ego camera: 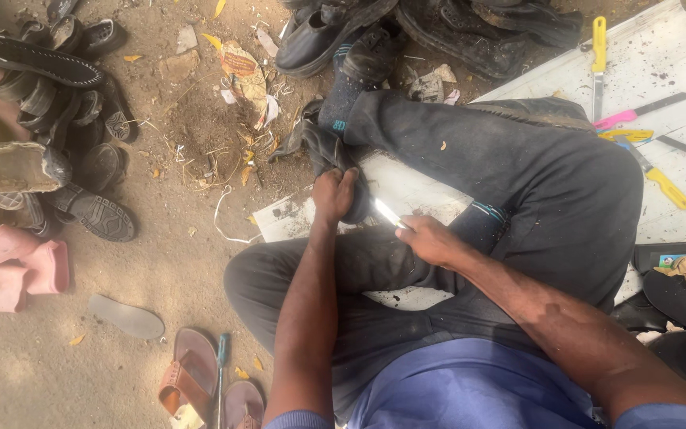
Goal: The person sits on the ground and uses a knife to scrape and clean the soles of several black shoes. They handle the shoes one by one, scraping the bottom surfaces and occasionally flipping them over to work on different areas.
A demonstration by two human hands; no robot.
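I sit on the ground with my legs in dark trousers (518, 175) crossed. My left hand (333, 195) grips a black shoe (323, 147) held between my legs, fingers closed over its edge. My right hand (430, 238) is closed around a knife (389, 214); its shiny blade points toward the shoe, its tip close to my left hand. The knife's handle is hidden inside my fist. The shoe's far end rests against my sock-covered foot (343, 95).
A white board (660, 63) at the right carries several yellow- and pink-handled knives (599, 48). Black shoes (438, 32) are piled at the top, more worn shoes (49, 87) at the left. Pink boots (17, 266), a loose sole (127, 316) and brown sandals (192, 369) lie on the dirt.
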